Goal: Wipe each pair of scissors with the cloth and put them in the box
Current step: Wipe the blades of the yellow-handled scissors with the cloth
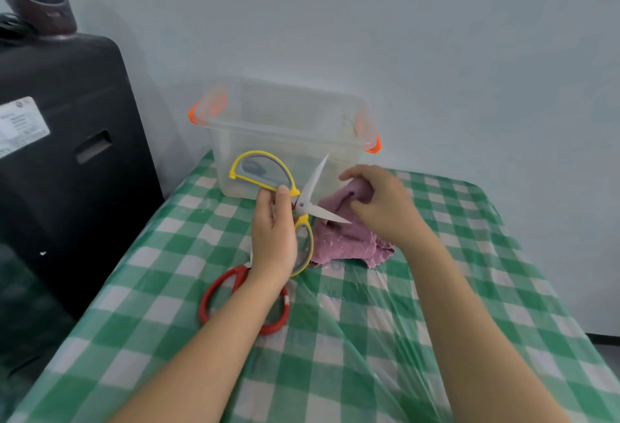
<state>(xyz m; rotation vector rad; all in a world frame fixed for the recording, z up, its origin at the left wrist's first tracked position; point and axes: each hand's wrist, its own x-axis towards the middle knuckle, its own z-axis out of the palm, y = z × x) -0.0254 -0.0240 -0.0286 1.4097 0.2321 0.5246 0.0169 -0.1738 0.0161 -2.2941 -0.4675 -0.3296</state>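
Scissors spread open in your left hand, cloth bunched in your right.

Head view: your left hand point(273, 238) grips the yellow-handled scissors point(303, 202) near the pivot, thumb up against the upper handle loop, blades splayed wide, one pointing up toward the box point(285, 127), the other toward the purple cloth point(349, 238). Your right hand point(379, 204) has its fingers curled into a fold of that cloth, which otherwise lies on the green checked tablecloth point(369, 338). The clear box with orange clips stands behind, against the wall; something grey seems to show inside it, though the plastic blurs it. Red-handled scissors point(241, 301) lie on the table, partly under your left forearm.
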